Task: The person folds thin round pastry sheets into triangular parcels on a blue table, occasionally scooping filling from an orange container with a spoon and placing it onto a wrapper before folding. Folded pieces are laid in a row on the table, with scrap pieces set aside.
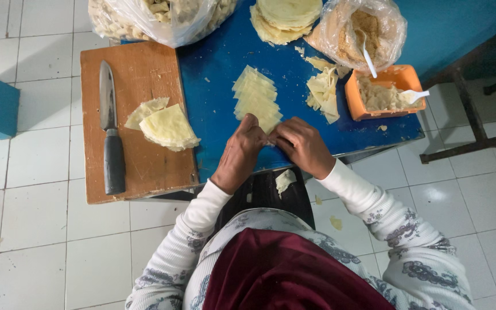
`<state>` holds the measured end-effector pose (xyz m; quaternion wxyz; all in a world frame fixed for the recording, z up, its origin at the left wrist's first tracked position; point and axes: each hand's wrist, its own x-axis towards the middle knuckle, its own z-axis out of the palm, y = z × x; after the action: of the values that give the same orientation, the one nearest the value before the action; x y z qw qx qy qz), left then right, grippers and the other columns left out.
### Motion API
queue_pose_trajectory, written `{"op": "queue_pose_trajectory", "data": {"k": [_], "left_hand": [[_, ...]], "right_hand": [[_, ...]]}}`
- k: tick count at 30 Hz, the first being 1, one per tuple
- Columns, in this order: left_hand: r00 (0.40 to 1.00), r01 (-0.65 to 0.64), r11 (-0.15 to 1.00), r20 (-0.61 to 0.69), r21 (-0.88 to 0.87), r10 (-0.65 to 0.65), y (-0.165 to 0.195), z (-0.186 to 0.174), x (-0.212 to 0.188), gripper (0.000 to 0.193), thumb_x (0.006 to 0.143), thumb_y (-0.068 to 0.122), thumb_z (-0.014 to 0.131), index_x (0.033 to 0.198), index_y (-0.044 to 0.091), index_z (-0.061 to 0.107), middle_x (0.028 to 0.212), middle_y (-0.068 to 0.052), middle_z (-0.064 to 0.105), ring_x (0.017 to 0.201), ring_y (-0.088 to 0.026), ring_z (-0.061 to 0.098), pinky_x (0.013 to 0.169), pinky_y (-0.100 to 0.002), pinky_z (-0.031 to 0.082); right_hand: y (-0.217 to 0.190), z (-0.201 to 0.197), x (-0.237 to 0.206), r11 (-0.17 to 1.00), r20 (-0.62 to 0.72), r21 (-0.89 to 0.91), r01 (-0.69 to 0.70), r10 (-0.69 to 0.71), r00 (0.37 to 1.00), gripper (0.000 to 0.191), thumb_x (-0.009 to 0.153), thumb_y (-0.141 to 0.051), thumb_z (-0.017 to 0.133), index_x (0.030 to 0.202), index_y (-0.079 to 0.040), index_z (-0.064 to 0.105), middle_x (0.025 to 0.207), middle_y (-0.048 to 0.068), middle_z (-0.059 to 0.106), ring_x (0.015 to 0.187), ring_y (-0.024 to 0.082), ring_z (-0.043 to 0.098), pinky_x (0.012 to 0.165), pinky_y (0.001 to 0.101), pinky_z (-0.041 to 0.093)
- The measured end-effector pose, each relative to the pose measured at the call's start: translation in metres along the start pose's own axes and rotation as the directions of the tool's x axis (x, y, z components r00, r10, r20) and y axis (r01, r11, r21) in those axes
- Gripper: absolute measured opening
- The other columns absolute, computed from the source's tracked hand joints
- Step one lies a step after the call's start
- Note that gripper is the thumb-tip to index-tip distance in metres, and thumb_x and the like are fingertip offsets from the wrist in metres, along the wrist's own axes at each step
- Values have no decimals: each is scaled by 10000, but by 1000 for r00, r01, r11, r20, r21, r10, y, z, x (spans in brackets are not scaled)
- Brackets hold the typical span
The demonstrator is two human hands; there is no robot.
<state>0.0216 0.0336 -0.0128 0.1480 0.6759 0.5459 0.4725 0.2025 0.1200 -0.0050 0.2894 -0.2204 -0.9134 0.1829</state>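
White floor tiles (35,155) surround a blue table (213,86). At its near edge, both hands' fingers pinch one small dough piece (271,139), left hand (239,154) and right hand (304,146) touching. Just beyond lies a row of cut wrappers (255,97); left of it, a wooden board (139,74) with knife (110,129); right, an orange tub (386,92).
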Motion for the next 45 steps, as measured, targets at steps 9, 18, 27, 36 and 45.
{"op": "queue_pose_trajectory", "data": {"k": [9,18,27,36,45], "left_hand": [[1000,19,999,0,25,-20,7,-4,2,73,955,-37,650,995,4,606,1068,-153,548,919,-389,646,730,-459,505],[1000,14,1000,-6,-13,-14,5,-3,0,115,885,-42,681,952,-3,596,1092,-170,543,956,-386,646,758,-452,506],[999,-35,999,-10,2,36,-2,-4,3,44,940,-17,656,931,9,621,1081,-174,538,953,-383,638,795,-445,524],[998,-39,991,-51,131,46,6,-2,0,238,826,-82,690,1044,-14,624,1137,-169,529,1101,-366,610,854,-446,528],[998,48,985,-47,168,-41,9,0,-21,251,908,-4,650,1148,-52,595,1174,-198,523,1098,-388,582,831,-445,507]], "right_hand": [[7,-2,3,993,10,-50,108,-107,994,132,856,-132,799,951,-48,763,931,85,613,917,286,571,816,402,495],[7,-8,15,989,110,131,-67,52,993,115,911,-130,736,1003,-63,726,953,75,702,893,272,654,790,388,525],[2,-4,10,998,20,43,39,-40,999,135,861,-112,789,960,-54,718,948,66,702,906,271,646,792,391,528],[-1,4,1,977,-68,-175,121,-134,989,222,902,-9,742,1120,-48,729,1061,67,658,986,264,606,872,393,500],[-24,2,-12,883,-22,-466,59,-78,997,413,915,-66,640,1319,-136,688,1297,56,554,1051,266,519,856,396,435]]}}
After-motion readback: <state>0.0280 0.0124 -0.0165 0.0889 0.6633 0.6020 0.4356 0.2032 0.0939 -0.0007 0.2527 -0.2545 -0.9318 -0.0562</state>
